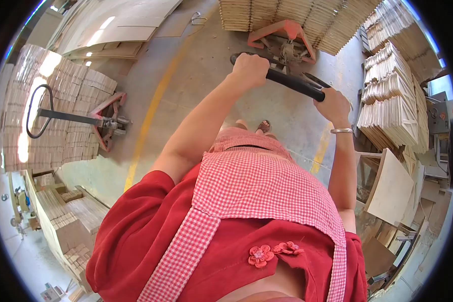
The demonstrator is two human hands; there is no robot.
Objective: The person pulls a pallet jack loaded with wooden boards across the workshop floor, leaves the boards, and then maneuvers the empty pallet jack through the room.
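Left hand: my left hand [250,69] is closed around the black handle [296,84], near its left end; my fingers curl underneath and are mostly hidden.
Right hand: my right hand [333,106] is gripping the other end; a silver bracelet [341,131] sits on this wrist.
Black handle: it is in front of my body, above the grey floor [201,100], between me and a red pallet jack [291,29].
Wooden bin: at lower left, a bin with a wooden side [39,205] seems to contain piles of short boards [60,211].
Open frame: at right, a wooden frame [371,155] has a dark inside; its contents I cannot make out.
Cut off: the stack of wood [332,22] by the red pallet jack passes beyond the top edge. How the handle joins the jack is hard to see.
Count: two hands, one bracelet, two pallet jacks, counting the left one [68,117]; two red flowers [260,255] on my shirt.
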